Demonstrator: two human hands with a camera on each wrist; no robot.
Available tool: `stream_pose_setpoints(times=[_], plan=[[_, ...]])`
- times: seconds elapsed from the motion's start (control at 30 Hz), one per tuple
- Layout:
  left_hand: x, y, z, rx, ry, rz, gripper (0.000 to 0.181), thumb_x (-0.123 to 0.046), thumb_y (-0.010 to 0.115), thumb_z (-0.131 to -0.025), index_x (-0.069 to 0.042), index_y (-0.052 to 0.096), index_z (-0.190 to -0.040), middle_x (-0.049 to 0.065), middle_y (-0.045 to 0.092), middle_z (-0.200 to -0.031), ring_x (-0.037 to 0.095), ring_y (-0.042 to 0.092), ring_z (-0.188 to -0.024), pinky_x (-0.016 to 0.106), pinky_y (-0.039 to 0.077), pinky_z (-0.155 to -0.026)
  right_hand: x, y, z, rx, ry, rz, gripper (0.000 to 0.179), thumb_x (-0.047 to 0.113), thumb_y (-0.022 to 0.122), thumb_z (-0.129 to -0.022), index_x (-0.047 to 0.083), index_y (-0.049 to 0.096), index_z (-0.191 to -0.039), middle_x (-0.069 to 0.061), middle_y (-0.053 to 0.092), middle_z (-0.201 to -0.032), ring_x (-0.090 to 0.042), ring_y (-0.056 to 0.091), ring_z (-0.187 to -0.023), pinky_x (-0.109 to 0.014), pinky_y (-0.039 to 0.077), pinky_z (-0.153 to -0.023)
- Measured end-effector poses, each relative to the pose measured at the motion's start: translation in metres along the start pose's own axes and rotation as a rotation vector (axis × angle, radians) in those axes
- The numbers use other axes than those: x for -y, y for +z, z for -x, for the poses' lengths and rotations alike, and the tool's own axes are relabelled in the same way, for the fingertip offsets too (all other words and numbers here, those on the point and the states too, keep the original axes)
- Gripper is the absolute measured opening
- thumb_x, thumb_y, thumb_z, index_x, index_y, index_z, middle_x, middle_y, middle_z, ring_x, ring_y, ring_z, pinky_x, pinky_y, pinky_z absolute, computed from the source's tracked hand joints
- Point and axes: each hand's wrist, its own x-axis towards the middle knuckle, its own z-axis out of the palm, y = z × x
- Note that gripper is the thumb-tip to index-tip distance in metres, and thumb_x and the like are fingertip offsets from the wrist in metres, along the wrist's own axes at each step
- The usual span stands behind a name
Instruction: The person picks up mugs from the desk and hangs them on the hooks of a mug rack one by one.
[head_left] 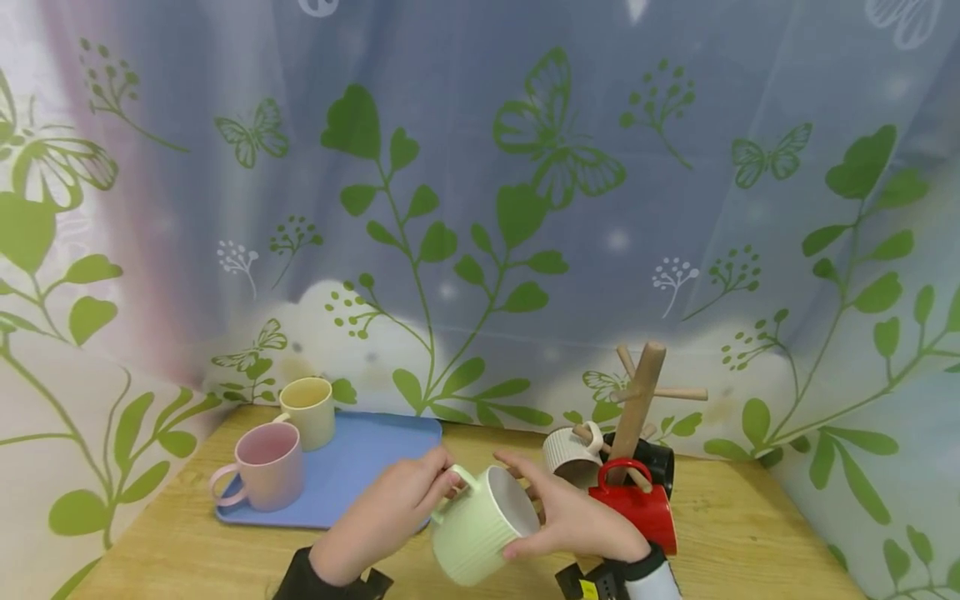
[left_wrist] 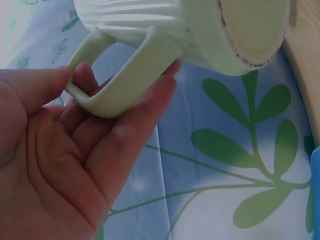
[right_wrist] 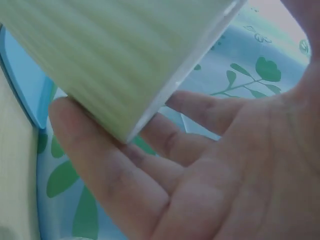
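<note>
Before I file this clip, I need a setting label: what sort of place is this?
Probably a staged workspace rather than a working kitchen: a printed curtain hangs behind the table, which bears a tray and a mug rack.

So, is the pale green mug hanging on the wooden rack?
No, the left hand holds the pale green mug by its handle, and the right hand grips it near the rim.

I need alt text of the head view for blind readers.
A person's left grip holds a green mug by its handle, the right grip at its rim. Left, a pink mug and yellow mug on a blue tray; right, white mug, red mug and black mug at a wooden rack.
</note>
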Motion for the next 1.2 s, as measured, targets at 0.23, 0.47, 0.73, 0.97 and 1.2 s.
stream_pose_setpoints(times=[0.23, 0.47, 0.73, 0.97, 1.2], plan=[[-0.003, -0.001, 0.001, -0.04, 0.012, -0.027, 0.018, -0.029, 0.043, -0.1, -0.014, 0.052, -0.095, -0.006, 0.057, -0.074, 0.007, 0.052, -0.067, 0.027, 0.048, -0.058, 0.005, 0.006, -0.004, -0.05, -0.014, 0.108, 0.082, 0.037, 0.076, -0.075, 0.013, 0.034, -0.14, -0.008, 0.045, -0.134, -0.026, 0.047, -0.112, -0.044, 0.052, -0.086], [-0.004, 0.0, 0.003, -0.124, -0.001, 0.094, 0.021, -0.031, 0.045, -0.1, -0.02, 0.057, -0.112, -0.006, 0.067, -0.107, 0.007, 0.06, -0.089, 0.036, 0.055, -0.074, 0.017, 0.006, -0.002, -0.229, 0.002, 0.206, 0.086, 0.045, 0.08, -0.066, 0.02, 0.039, -0.137, -0.001, 0.049, -0.129, -0.021, 0.051, -0.104, -0.039, 0.054, -0.075], [0.023, 0.01, -0.003, -0.109, -0.167, 0.093, 0.053, -0.038, 0.044, -0.099, -0.008, 0.042, -0.142, 0.014, 0.044, -0.146, 0.03, 0.039, -0.131, 0.056, 0.036, -0.106, 0.035, -0.01, 0.017, -0.568, 0.163, 0.204, 0.09, 0.042, 0.084, -0.062, 0.014, 0.042, -0.137, -0.01, 0.053, -0.123, -0.022, 0.055, -0.091, -0.036, 0.055, -0.067], [0.071, 0.038, -0.001, 0.056, -0.314, -0.065, 0.065, -0.039, 0.047, -0.097, 0.012, 0.04, -0.137, 0.036, 0.039, -0.141, 0.051, 0.029, -0.131, 0.063, 0.025, -0.109, 0.042, -0.033, 0.044, -0.687, 0.267, 0.149, 0.09, 0.036, 0.082, -0.067, 0.008, 0.036, -0.139, -0.018, 0.052, -0.125, -0.028, 0.058, -0.094, -0.04, 0.057, -0.071], [0.114, 0.065, 0.008, 0.214, -0.472, -0.051, 0.073, -0.04, 0.052, -0.094, 0.02, 0.037, -0.133, 0.046, 0.031, -0.139, 0.059, 0.024, -0.127, 0.068, 0.023, -0.106, 0.033, -0.052, 0.058, -0.663, 0.323, 0.068, 0.088, 0.031, 0.078, -0.074, 0.005, 0.03, -0.142, -0.022, 0.046, -0.13, -0.03, 0.058, -0.097, -0.039, 0.058, -0.071]])
